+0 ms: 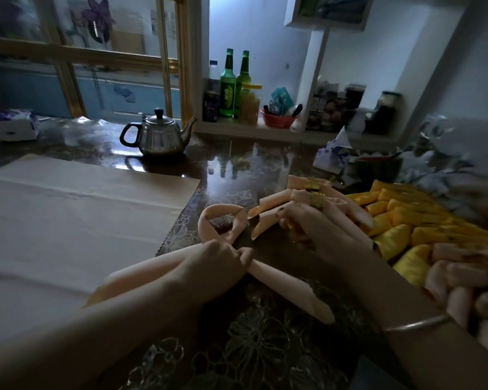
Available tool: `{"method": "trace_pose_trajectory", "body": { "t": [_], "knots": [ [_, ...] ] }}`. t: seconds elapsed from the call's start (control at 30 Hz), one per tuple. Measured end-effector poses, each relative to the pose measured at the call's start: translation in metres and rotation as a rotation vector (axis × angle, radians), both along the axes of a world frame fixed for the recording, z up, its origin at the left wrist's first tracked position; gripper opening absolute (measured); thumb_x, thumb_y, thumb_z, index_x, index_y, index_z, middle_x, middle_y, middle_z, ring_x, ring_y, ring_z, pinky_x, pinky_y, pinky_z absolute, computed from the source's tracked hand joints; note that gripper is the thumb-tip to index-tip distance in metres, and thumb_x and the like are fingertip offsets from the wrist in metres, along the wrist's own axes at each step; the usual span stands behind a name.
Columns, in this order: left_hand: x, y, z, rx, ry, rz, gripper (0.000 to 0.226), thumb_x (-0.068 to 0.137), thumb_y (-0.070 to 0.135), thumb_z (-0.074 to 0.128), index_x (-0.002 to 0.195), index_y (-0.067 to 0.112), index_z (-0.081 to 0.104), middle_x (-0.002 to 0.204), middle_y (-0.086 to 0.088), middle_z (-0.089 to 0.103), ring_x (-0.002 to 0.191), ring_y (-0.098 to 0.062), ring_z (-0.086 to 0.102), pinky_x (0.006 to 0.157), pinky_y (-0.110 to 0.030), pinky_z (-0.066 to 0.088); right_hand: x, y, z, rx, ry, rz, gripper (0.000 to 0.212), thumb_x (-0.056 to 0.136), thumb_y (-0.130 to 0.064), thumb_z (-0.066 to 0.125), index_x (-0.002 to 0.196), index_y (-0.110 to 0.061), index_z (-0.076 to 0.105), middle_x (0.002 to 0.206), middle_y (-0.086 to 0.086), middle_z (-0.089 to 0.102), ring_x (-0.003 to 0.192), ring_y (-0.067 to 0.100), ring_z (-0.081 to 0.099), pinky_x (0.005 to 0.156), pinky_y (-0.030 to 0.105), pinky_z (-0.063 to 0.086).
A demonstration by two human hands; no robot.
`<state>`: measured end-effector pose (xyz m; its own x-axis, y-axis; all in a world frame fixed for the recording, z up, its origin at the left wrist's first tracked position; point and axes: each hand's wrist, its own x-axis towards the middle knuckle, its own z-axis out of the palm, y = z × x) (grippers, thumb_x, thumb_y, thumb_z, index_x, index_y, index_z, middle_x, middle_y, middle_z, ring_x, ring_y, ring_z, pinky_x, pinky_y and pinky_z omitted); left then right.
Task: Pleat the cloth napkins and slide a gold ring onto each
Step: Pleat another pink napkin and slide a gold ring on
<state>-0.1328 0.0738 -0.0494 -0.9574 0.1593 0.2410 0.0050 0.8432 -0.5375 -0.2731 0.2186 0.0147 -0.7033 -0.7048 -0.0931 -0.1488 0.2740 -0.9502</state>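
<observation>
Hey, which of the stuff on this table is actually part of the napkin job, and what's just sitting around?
Part of the job:
looped pink napkin, gripped by the left hand
ringed napkins
flat napkin
heap of yellow and pink napkins

Just lying about:
teapot
green bottles
red bowl
white packet

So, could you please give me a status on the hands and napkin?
Left hand pinches pleated peach cloth napkin, looped, at its crossing. Right hand curled by gold-ringed peach napkins, hold unclear. Nothing in the way.
</observation>
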Motion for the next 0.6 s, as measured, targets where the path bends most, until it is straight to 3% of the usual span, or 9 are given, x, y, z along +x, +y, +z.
{"method": "trace_pose_trajectory", "body": {
  "t": [0.1,0.17,0.23,0.27,0.33,0.4,0.53,0.6],
  "knots": [
    [-0.001,0.01,0.005,-0.019,-0.05,-0.041,0.032,0.072,0.039,0.081,0.074,0.015,0.06,0.051,0.004,0.054,0.036,-0.009,0.052,0.039,-0.022,0.026,0.011,0.031,-0.005,-0.012,-0.04,-0.174,0.01,0.094,-0.042,0.056,0.092,-0.032,0.055,0.088,0.007,0.059,0.076,0.022,0.057,0.064,0.034,0.05],
    [-0.002,0.021,0.013,-0.086,-0.104,-0.051,0.017,0.096,0.027,0.055,0.1,0.011,0.059,0.081,0.0,0.067,0.067,-0.013,0.068,0.055,-0.025,0.033,0.013,0.046,-0.01,-0.014,-0.075,-0.225,0.004,0.096,-0.038,0.053,0.096,-0.034,0.053,0.088,0.005,0.054,0.079,0.021,0.055,0.078,0.04,0.053],
    [-0.004,0.025,0.016,-0.067,-0.162,-0.011,0.024,0.104,0.021,0.033,0.116,0.009,0.05,0.104,-0.004,0.068,0.09,-0.019,0.069,0.066,-0.027,0.042,0.015,0.063,-0.017,-0.041,-0.089,-0.196,0.021,0.097,-0.033,0.055,0.114,-0.023,0.056,0.081,0.004,0.055,0.068,0.019,0.054,0.065,0.035,0.051],
    [-0.006,0.023,0.014,-0.076,-0.135,0.007,0.026,0.105,0.023,0.031,0.117,0.01,0.05,0.108,-0.006,0.068,0.091,-0.02,0.069,0.068,-0.029,0.047,0.017,0.071,-0.019,-0.049,-0.06,-0.184,0.029,0.095,-0.035,0.058,0.119,-0.02,0.055,0.081,0.007,0.06,0.066,0.021,0.059,0.059,0.033,0.05],
    [-0.009,0.018,0.015,-0.133,-0.09,0.035,0.029,0.104,0.03,0.033,0.116,0.013,0.053,0.114,-0.01,0.068,0.084,-0.021,0.071,0.063,-0.031,0.05,0.023,0.087,-0.022,-0.119,0.004,-0.207,0.037,0.088,-0.036,0.066,0.119,-0.018,0.054,0.096,0.007,0.068,0.073,0.021,0.07,0.062,0.031,0.056],
    [-0.013,0.013,0.008,-0.134,-0.067,0.03,0.033,0.103,0.035,0.033,0.116,0.016,0.056,0.116,-0.009,0.068,0.077,-0.02,0.071,0.057,-0.031,0.048,0.025,0.1,-0.027,-0.213,0.037,-0.271,0.032,0.085,-0.032,0.068,0.112,-0.021,0.055,0.105,0.003,0.066,0.08,0.016,0.072,0.068,0.033,0.059],
    [-0.015,0.007,0.006,-0.108,-0.03,0.041,0.03,0.099,0.037,0.039,0.105,0.019,0.062,0.103,-0.005,0.071,0.061,-0.019,0.068,0.051,-0.029,0.047,0.024,0.117,-0.036,-0.171,0.142,-0.359,0.007,0.093,-0.042,0.057,0.098,-0.037,0.058,0.103,-0.008,0.065,0.092,0.008,0.063,0.073,0.027,0.05],
    [-0.016,0.005,0.002,-0.075,-0.023,0.042,0.031,0.1,0.036,0.035,0.107,0.018,0.06,0.101,-0.005,0.071,0.064,-0.02,0.069,0.052,-0.029,0.045,0.025,0.122,-0.042,-0.154,0.058,-0.346,0.014,0.092,-0.045,0.056,0.101,-0.035,0.06,0.104,-0.006,0.066,0.094,0.009,0.063,0.075,0.027,0.049]
  ]
}}
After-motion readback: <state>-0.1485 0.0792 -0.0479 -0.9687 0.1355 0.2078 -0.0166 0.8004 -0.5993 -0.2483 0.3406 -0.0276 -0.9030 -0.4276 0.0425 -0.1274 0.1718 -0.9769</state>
